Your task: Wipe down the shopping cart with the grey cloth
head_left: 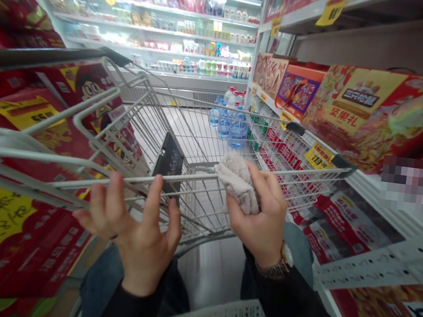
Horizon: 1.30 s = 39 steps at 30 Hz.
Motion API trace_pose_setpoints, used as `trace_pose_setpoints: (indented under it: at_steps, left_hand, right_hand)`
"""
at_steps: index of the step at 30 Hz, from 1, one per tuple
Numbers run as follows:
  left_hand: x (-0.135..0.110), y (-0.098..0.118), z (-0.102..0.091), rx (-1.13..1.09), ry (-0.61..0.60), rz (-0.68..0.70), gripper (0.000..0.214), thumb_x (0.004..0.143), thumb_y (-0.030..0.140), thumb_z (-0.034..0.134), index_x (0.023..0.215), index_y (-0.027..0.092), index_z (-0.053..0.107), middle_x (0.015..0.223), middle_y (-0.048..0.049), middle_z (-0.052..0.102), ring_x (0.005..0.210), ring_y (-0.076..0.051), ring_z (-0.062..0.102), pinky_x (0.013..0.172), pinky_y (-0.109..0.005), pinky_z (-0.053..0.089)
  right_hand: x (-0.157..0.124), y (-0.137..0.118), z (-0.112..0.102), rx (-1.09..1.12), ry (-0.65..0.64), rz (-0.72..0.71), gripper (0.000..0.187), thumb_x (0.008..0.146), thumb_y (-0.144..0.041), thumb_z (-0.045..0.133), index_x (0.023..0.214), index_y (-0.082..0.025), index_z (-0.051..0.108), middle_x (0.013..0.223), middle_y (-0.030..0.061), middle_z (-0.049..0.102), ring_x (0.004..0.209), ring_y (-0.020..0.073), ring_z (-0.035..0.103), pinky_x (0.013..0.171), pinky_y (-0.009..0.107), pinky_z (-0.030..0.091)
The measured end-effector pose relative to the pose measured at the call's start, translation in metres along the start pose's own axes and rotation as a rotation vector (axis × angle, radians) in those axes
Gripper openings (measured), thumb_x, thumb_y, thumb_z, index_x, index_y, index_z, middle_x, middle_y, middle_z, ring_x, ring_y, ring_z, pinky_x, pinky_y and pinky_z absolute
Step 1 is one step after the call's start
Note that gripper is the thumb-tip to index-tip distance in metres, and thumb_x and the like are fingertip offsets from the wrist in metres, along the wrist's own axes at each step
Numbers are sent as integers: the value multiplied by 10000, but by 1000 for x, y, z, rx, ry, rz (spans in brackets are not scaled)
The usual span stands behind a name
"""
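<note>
Firmly, the right hand [261, 218] clamped a grey terry cloth [237, 182] against the top rail of a wire shopping cart [189, 180], while the left hand [136, 231] curled around that same rail. Inside the basket stood a black board [168, 166]; red gift boxes [386, 118] and bottled water [226, 121] filled the shelves beyond.

Left hand [129, 233] splayed, right hand [260, 226] curled

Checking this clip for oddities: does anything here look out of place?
Yes. A black rectangular board with pale writing stands tilted inside the silver wire shopping cart, unlike ordinary groceries. A bunched grey terry cloth in the right hand, against the cart's top rail, also seems unexpected in a supermarket aisle.
</note>
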<state>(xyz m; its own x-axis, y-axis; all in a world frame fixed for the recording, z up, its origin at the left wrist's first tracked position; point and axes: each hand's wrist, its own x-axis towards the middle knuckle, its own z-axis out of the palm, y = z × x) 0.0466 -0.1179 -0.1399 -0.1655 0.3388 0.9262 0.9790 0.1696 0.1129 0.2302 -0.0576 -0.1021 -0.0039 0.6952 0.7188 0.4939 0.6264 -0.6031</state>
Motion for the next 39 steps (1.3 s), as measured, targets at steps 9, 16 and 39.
trace_pose_setpoints:
  at_steps: [9, 16, 39]
  left_hand:
    - [-22, -17, 13, -121, -15, -175, 573, 1008, 324, 421, 1531, 283, 190, 1677, -114, 119, 1538, -359, 187, 1176, -682, 286]
    - [-23, -16, 16, -180, 49, -166, 1127, 703, 385, 845, 1554, 81, 170, 1496, -266, 310, 1447, -373, 312, 1213, -592, 322]
    - [-18, -19, 23, -309, -24, -172, 395, 798, 262, 669, 1148, 212, 494, 1328, -156, 486, 1456, -365, 303, 1215, -666, 151]
  right_hand:
    - [-19, -46, 60, 34, -253, -416, 673, 813, -369, 626, 1465, -251, 503, 1162, 94, 582, 1053, 260, 573, 845, 400, 578]
    - [-26, 1, 38, -37, -15, -294, 667, 781, -193, 613, 1442, -240, 540, 1161, 99, 561, 1055, 251, 561, 870, 428, 547]
    - [-35, -18, 60, -100, -98, -382, 595, 805, -236, 578, 1400, -223, 574, 1140, 107, 559, 1023, 250, 527, 885, 434, 532]
